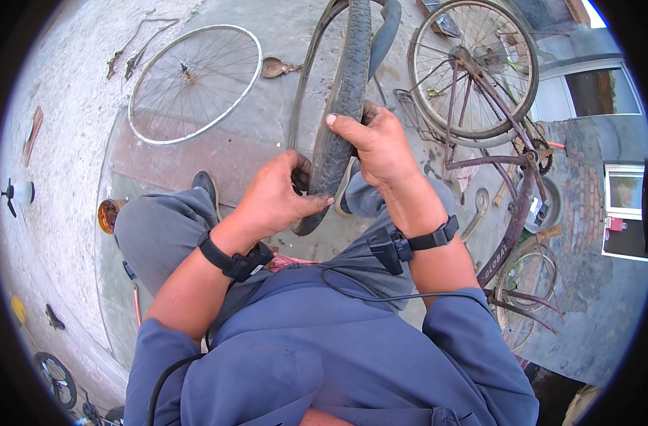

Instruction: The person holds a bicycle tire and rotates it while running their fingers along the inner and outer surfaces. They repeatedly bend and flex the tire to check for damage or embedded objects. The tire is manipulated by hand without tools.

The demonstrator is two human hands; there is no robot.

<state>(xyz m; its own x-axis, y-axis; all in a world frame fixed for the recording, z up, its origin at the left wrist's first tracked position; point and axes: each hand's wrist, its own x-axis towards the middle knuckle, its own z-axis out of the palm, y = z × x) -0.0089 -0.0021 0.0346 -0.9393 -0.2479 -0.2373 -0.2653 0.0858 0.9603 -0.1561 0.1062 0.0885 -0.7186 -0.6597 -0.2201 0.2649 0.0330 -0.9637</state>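
Observation:
A worn black bicycle tyre (349, 78) stands on edge between my knees, its tread turned toward me. My left hand (278, 197) grips its near left side low down, thumb across the tread and fingers curled round the edge. Higher up on the right, my right hand (382, 148) is closed on the same tyre, its thumb lying on the tread and its fingers partly hidden behind. A grey-blue inner tube (387, 37) loops out beside the far part of the tyre.
A bare spoked wheel rim (247, 84) lies on the ground at the far left. To the right, a rusty bicycle frame (512, 220) carries a wheel (415, 65). A brown tin (108, 215) stands beside my left knee, and a metal basin (551, 206) sits near the brick wall.

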